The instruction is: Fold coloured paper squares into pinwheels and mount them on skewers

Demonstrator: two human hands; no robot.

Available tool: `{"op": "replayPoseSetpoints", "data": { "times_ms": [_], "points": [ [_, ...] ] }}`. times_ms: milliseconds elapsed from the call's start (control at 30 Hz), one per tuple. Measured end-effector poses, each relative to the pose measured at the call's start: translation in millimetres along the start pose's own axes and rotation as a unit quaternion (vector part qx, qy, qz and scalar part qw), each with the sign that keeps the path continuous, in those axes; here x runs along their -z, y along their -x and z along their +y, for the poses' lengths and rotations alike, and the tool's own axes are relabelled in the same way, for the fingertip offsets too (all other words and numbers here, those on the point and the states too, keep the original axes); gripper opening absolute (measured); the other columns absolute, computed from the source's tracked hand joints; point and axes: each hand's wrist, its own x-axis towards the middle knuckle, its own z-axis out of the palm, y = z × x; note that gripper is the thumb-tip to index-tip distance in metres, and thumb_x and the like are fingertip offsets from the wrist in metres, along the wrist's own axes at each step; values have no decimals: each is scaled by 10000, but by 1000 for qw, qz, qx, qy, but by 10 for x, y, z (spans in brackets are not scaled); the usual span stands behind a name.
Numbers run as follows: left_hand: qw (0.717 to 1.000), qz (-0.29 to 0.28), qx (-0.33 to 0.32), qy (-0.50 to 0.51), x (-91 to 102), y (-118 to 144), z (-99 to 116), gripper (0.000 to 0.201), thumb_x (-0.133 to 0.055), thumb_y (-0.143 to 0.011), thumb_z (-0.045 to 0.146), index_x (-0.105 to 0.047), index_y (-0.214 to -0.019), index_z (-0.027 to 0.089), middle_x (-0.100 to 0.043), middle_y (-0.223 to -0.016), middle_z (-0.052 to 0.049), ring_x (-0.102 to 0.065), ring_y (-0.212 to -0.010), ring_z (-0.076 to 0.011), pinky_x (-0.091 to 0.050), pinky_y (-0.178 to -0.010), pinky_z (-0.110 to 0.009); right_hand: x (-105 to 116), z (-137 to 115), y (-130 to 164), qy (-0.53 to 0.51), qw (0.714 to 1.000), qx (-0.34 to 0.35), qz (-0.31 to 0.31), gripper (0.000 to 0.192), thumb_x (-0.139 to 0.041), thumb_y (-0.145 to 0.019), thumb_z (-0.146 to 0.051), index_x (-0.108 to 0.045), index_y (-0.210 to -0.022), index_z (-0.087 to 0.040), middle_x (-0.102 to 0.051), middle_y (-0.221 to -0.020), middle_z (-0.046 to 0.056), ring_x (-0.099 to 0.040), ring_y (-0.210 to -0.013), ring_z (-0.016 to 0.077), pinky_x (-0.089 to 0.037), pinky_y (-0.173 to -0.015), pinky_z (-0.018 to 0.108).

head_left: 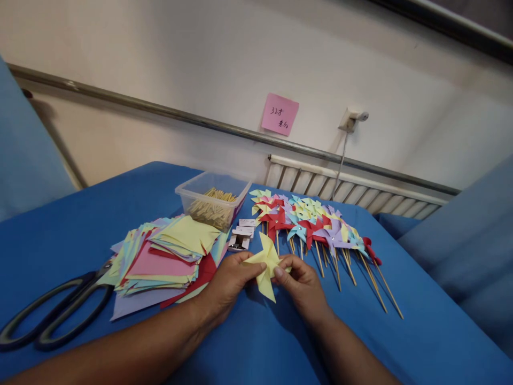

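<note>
Both hands meet over the blue cloth-covered table [80,214], pinching a pale yellow folded paper pinwheel [266,264] between them. The left hand [228,283] is half curled, its thumb and fingertips gripping the pinwheel's left edge. The right hand [300,280] is likewise curled, fingers closed on the pinwheel's right side near its centre. The pinwheel is held just above the cloth, its longest span running roughly up and down, one pointed blade aimed down towards the person and another up towards the wall.

Just left of the pinwheel lies a loose stack of coloured square paper sheets [164,256], and beyond that a pair of large black-handled scissors [52,313]. Behind the pinwheel stands a clear plastic tub of thin wooden sticks [212,200]. To its right, a row of finished multicoloured paper pinwheels on sticks [316,224] lies flat. A pink sticky note [279,114] hangs on the wall above.
</note>
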Motion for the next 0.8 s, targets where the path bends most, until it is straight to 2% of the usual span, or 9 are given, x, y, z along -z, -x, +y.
{"op": "replayPoseSetpoints", "data": {
  "times_ms": [67, 200, 567, 800],
  "points": [
    [1000, 1, 6, -5, -4, -7, -12, 263, -699, -649, 321, -628, -801, 118, -637, -619, -21, -552, -536, -131, -379, -517, -241, 3, -2, -16, 22, 1000, 13, 10, 210, -687, -716, -350, -593, -646, -176, -584, -887, 52, -558, -831, 179, -426, -722, 287],
    [1000, 5, 10, -19, -10, -11, -36, 236, -700, -651, 322, -597, -741, 130, -615, -586, -12, -539, -528, -126, -363, -509, -238, 23, 22, -44, 62, 997, 9, 49, 188, -695, -690, -322, -598, -619, -178, -592, -874, 62, -547, -918, 210, -410, -761, 302],
    [1000, -1, 13, -25, -25, -6, -42, 268, -710, -640, 354, -615, -744, 126, -621, -596, -18, -547, -533, -132, -379, -523, -251, -6, 13, -20, 87, 994, 24, 58, 150, -656, -703, -280, -589, -633, -165, -583, -861, 50, -564, -774, 166, -428, -697, 280],
    [1000, 4, 9, -7, -30, 6, -20, 296, -742, -591, 350, -658, -763, 124, -643, -589, -26, -578, -542, -156, -392, -525, -257, -6, 17, -24, 96, 994, 14, 58, 170, -665, -703, -291, -578, -612, -176, -586, -840, 46, -566, -784, 172, -430, -690, 273]
  ]
}}
